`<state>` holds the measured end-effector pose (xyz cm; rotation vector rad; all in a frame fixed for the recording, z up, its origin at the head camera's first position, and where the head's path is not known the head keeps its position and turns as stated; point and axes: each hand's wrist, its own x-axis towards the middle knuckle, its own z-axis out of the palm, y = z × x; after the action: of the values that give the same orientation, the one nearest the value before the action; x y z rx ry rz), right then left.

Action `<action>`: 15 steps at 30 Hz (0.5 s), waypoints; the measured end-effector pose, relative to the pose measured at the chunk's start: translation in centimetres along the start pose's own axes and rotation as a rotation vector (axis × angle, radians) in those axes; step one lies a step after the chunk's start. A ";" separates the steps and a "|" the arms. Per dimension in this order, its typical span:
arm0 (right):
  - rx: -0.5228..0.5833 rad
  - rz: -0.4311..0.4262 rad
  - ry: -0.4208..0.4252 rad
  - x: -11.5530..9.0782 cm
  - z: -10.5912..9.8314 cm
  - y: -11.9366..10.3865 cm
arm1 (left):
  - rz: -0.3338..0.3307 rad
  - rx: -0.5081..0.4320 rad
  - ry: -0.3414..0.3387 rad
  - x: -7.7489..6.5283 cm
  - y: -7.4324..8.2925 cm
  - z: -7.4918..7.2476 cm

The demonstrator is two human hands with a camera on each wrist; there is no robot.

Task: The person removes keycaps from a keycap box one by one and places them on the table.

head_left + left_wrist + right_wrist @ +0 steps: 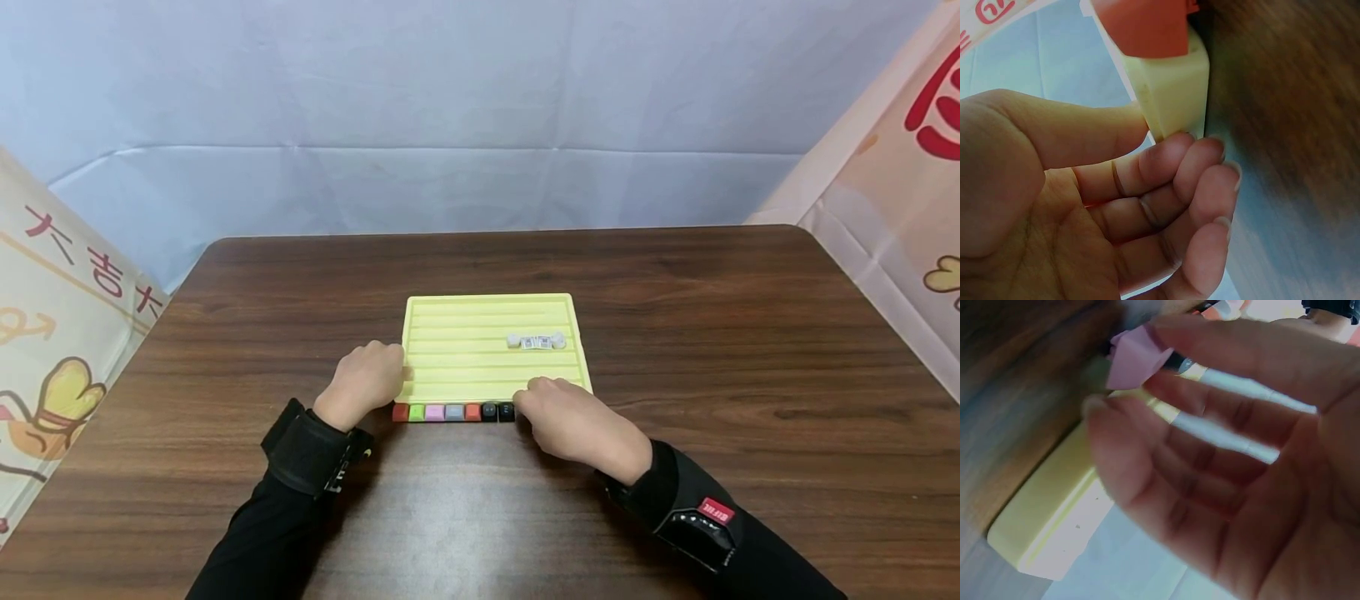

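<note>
Red characters 大吉大 (106,272) stand on the cream printed cloth banner (105,337). White lettering on the black fabric wristband's (681,492) red rectangular label (716,511) is illegible.

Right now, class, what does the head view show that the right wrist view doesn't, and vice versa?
Only the head view shows the small white blocks in a row on the ridged, pale yellow rectangular board. Only the right wrist view shows the tapered pink piece pinched by the right hand. Both show the board, the right hand and the brown wood-grain table.
</note>
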<state>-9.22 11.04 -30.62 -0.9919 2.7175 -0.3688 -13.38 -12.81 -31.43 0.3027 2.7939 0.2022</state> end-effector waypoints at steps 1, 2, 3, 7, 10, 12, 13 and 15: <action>0.006 0.013 0.004 0.0 -0.1 0.0 | -0.001 0.000 0.000 0.0 0.0 0.0; 0.011 0.026 0.008 0.0 -0.1 -0.1 | -0.002 -0.002 -0.001 0.0 0.0 0.0; 0.016 0.040 0.009 0.0 -0.2 -0.1 | -0.003 -0.003 -0.001 0.0 0.0 -0.1; 0.014 0.047 0.029 -0.1 -0.3 -0.1 | -0.001 0.002 0.000 0.0 0.0 -0.1; 0.011 0.039 0.043 -0.1 -0.2 -0.1 | -0.001 0.005 -0.001 0.0 0.0 -0.1; 0.013 0.048 0.045 -0.1 -0.1 -0.1 | -0.001 0.007 -0.001 0.0 0.0 -0.1; 0.013 0.055 0.042 -0.1 -0.1 -0.1 | 0.001 0.007 0.000 0.0 0.0 -0.1; 0.011 0.064 0.038 0.0 -0.1 -0.2 | 0.003 0.005 0.000 0.0 0.0 -0.1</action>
<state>-9.12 10.95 -30.50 -0.9018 2.7705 -0.3954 -13.40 -12.81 -31.32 0.3084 2.7948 0.1961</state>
